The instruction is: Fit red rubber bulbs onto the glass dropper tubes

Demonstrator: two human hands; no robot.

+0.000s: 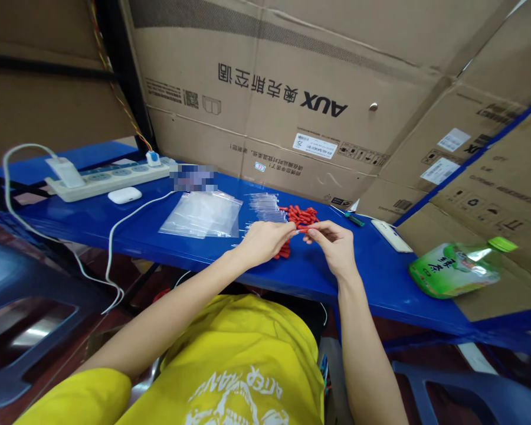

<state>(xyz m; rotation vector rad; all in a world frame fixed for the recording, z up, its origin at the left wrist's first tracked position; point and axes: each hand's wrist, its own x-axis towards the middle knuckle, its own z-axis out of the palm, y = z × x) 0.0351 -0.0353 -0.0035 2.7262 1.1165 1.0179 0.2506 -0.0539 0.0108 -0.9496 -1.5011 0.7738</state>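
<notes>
Over the front of the blue table, my left hand (pixel 268 241) and my right hand (pixel 336 243) meet fingertip to fingertip. A small red rod-like piece (pixel 303 230) lies between them, pinched by the thumb and forefinger of my right hand. The left fingers are pressed together at its other end; what exactly they grip is too small to make out. Just behind my hands is a heap of similar red pieces (pixel 304 216), with a few more partly hidden under my left hand. Left of the heap, thin clear sticks or tubes (pixel 265 208) lie in a bundle.
Clear plastic bags (pixel 201 215) lie left on the blue table (pixel 358 277). Behind them are a power strip (pixel 110 180), a white case (pixel 124 195) and cables. At right are a green-handled screwdriver (pixel 354 219), a white phone-like slab (pixel 392 236) and a green bottle (pixel 451 271). Cardboard (pixel 265 141) walls the back.
</notes>
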